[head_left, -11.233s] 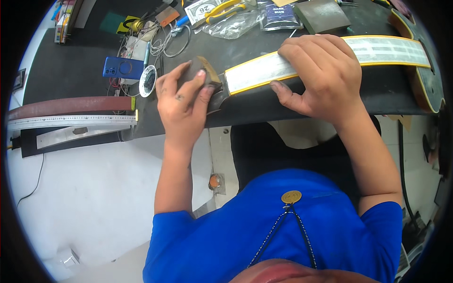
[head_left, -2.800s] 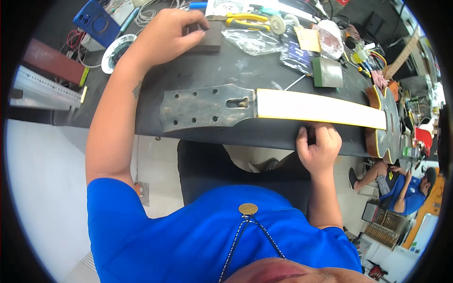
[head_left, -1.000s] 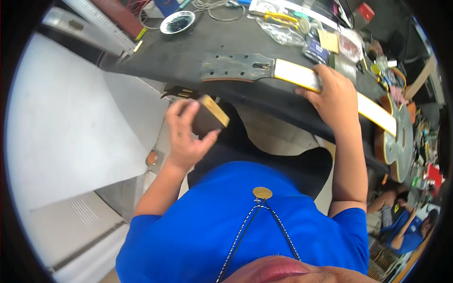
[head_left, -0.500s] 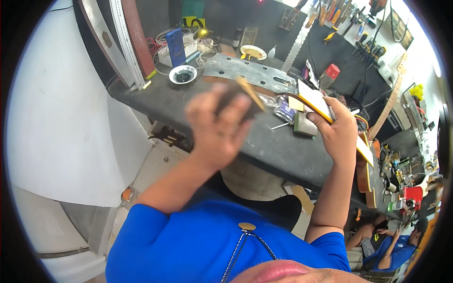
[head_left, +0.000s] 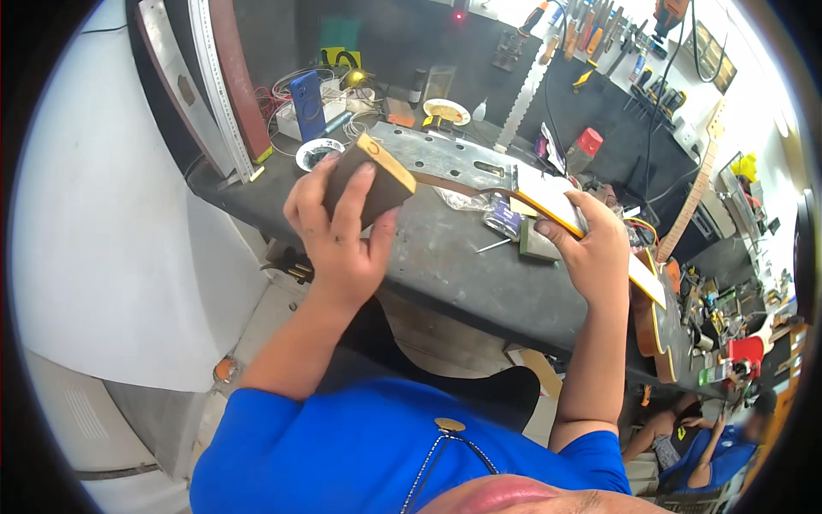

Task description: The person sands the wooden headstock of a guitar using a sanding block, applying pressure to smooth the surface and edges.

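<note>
In my left hand [head_left: 338, 244] is a sanding block [head_left: 364, 193], dark on its broad face with a bare wood edge. The fingers are spread over the dark face and the thumb supports its lower corner. The block is tilted and overlaps the near left end of a guitar headstock [head_left: 454, 158]; contact cannot be made out. The headstock is grey and dusty, with several peg holes. My right hand [head_left: 599, 253] is wrapped round the guitar neck [head_left: 548, 195], which has a white top and yellow edge. Rightward, the neck runs to the guitar body [head_left: 652, 330].
On the dark workbench [head_left: 454, 257], a white bowl [head_left: 306, 154] with dark contents stands beside a blue phone [head_left: 306, 104]. A greenish block [head_left: 539, 240] and a small packet [head_left: 503, 216] lie below the neck. Another guitar neck [head_left: 692, 193] leans at right. A person [head_left: 719, 450] sits lower right.
My left hand has moved left and slightly down with the sanding block, and its motion blur is gone. My right hand keeps its hold on the neck; the whole view has shifted slightly.
</note>
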Action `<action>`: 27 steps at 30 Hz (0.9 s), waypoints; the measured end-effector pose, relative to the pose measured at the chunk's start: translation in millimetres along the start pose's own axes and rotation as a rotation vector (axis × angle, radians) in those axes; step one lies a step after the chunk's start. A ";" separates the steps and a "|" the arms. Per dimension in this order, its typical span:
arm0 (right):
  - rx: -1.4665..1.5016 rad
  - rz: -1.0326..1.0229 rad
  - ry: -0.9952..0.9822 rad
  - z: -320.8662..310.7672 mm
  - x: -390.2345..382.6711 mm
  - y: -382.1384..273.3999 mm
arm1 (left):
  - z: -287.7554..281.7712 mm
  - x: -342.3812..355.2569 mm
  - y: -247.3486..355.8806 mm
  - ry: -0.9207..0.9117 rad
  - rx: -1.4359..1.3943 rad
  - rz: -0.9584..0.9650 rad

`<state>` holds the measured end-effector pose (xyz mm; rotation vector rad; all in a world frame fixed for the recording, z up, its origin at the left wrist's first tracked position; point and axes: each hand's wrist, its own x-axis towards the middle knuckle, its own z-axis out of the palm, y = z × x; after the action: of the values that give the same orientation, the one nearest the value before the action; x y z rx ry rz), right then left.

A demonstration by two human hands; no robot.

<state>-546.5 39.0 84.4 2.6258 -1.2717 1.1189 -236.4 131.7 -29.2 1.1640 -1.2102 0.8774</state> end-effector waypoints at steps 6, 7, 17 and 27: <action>0.033 0.058 -0.025 -2.4 -3.8 -3.4 | 20.0 -6.2 46.9 -0.171 -0.163 0.156; 0.023 0.066 -0.018 -5.7 -5.0 -1.1 | 6.3 -4.2 23.0 -0.121 -0.101 0.114; 0.081 0.087 -0.005 -5.9 -3.0 -2.4 | 6.0 -0.2 26.2 -0.171 -0.076 0.141; 0.125 0.096 -0.047 -0.4 -1.3 -0.1 | 23.5 -10.1 49.0 -0.170 -0.096 0.180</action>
<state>-547.2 40.1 83.9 2.7215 -1.3945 1.1953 -290.4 120.5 -30.5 1.0804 -1.4981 0.8561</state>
